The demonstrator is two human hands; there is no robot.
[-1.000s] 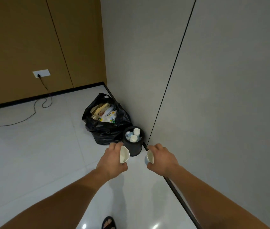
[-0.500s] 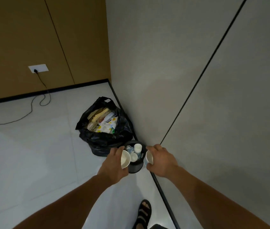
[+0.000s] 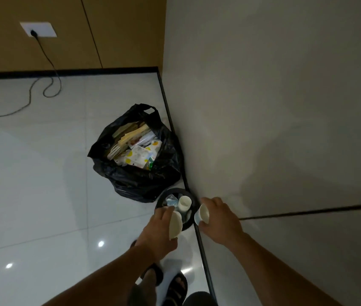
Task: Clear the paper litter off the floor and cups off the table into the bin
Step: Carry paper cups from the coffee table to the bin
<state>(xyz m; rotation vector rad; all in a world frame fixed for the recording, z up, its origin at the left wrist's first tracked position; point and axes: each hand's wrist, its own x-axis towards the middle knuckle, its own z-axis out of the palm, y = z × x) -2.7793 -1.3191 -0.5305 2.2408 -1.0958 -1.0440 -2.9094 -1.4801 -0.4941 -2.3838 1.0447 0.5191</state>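
Now both arms reach forward over the bin (image 3: 166,195), small, round and black, against the grey wall (image 3: 263,107). Left hand (image 3: 157,230): fingers curled round a white paper cup (image 3: 175,224), tilted. Right hand (image 3: 221,219): fingers grip a second paper cup (image 3: 203,214), also tilted. A third cup (image 3: 184,203) lies inside the bin. Crinkled black bag (image 3: 142,180) of paper waste stands just beside it at 11 o'clock on the glossy tile floor (image 3: 42,184).
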